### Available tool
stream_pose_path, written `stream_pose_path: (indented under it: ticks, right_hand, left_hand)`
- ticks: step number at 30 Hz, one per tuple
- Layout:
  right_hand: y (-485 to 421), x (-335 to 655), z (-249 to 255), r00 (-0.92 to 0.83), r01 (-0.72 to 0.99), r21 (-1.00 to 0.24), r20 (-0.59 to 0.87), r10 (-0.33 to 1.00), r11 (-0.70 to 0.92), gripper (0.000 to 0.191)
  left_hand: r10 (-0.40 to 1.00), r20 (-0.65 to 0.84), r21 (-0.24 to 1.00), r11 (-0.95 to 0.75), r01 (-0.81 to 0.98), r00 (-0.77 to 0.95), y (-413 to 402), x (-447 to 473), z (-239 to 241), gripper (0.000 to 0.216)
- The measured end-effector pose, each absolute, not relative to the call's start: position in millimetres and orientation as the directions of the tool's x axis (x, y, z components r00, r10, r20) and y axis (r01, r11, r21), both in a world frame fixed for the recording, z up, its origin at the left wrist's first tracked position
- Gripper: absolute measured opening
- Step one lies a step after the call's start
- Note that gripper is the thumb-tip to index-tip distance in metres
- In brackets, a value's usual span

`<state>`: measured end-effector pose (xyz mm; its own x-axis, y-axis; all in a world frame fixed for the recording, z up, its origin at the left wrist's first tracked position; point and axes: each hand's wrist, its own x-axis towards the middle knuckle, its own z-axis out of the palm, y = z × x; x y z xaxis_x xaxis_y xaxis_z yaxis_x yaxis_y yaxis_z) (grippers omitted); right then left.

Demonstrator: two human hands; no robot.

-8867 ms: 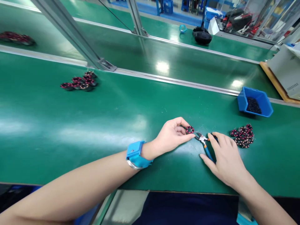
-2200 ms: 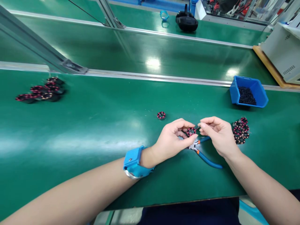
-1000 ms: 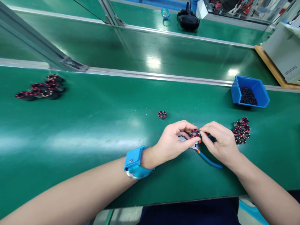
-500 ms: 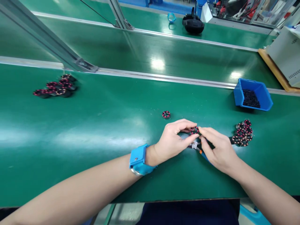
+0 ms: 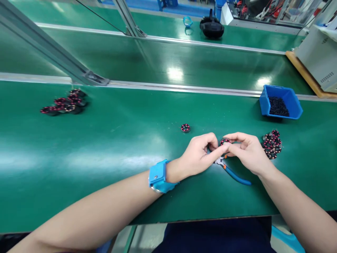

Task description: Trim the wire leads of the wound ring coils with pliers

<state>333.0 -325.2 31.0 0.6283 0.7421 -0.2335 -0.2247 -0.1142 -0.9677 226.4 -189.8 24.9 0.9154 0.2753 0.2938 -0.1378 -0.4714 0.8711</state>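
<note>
A small ring-shaped motor stator [image 5: 225,141] with red windings is held up between both hands above the table. My right hand [image 5: 249,151] grips its right side with thumb and fingers. Against its lower edge presses the thumb of my left hand [image 5: 196,154], whose index finger is curled; the other fingertips are hidden. Beneath the hands lie diagonal cutters [image 5: 237,178] with blue handles, their jaws partly covered by my left hand. Another single stator [image 5: 185,128] rests on the table beyond my left hand.
A cluster of stators [image 5: 272,144] stands right of my right hand, another group [image 5: 64,106] at far left. Behind on the right is a blue bin [image 5: 295,105] holding small dark pieces. A metal rail [image 5: 168,87] runs along the green table's [image 5: 118,196] back.
My right hand has turned and now grips the stator, which has shifted slightly right and up. The left index finger has come off it and curled. More of the cutters' handle shows.
</note>
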Motion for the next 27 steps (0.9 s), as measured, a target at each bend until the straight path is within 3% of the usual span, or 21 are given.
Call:
stream_pose_path:
  ticks: [3,8,10,13,16,19,22,24,27]
  right_hand:
    - [-325.0,333.1,34.0,0.668,-0.186,-0.977,-0.206,0.715,-0.107,0.03]
    - [-325.7,345.4,33.0,0.755,-0.143,-0.977,-0.211,0.621,-0.158,0.033]
    - [-323.8,354.2,28.1,0.757,0.032,-0.972,-0.128,0.641,-0.231,0.031]
    - [-317.8,365.7,18.0,0.746,0.479,-0.782,0.123,0.654,-0.399,0.025]
    - [-314.6,369.9,13.4,0.714,0.66,-0.55,0.248,0.654,-0.512,0.024]
    - [-323.4,372.7,21.9,0.682,0.715,-0.511,0.357,0.639,-0.477,0.027]
    - [-346.9,390.5,37.8,0.677,0.735,-0.51,0.514,0.527,-0.447,0.027]
    - [-365.4,414.3,45.2,0.697,0.708,-0.46,0.578,0.425,-0.536,0.026]
    - [-383.2,456.1,45.9,0.754,0.59,-0.313,0.544,0.369,-0.744,0.028]
  left_hand:
    - [0.262,0.31,0.895,-0.406,-0.187,0.914,-192.0,224.2,23.4,0.033]
    - [0.445,0.421,0.879,-0.417,-0.233,0.79,-189.7,224.7,17.7,0.024]
    - [0.403,0.456,0.832,-0.509,-0.219,0.794,-188.3,226.2,15.4,0.02]
    - [0.292,0.462,0.752,-0.629,-0.196,0.837,-189.1,228.3,11.5,0.018]
    - [0.243,0.437,0.699,-0.697,-0.157,0.866,-188.5,229.7,11.9,0.012]
    - [0.268,0.479,0.601,-0.794,-0.091,0.836,-175.5,227.4,23.0,0.012]
    - [0.353,0.502,0.387,-0.908,0.16,0.79,-146.2,218.5,39.4,0.039]
    - [0.488,0.406,0.284,-0.871,0.401,0.773,-123.9,211.2,46.2,0.065]
    - [0.524,0.208,0.342,-0.83,0.441,0.826,-101.5,207.4,44.2,0.063]
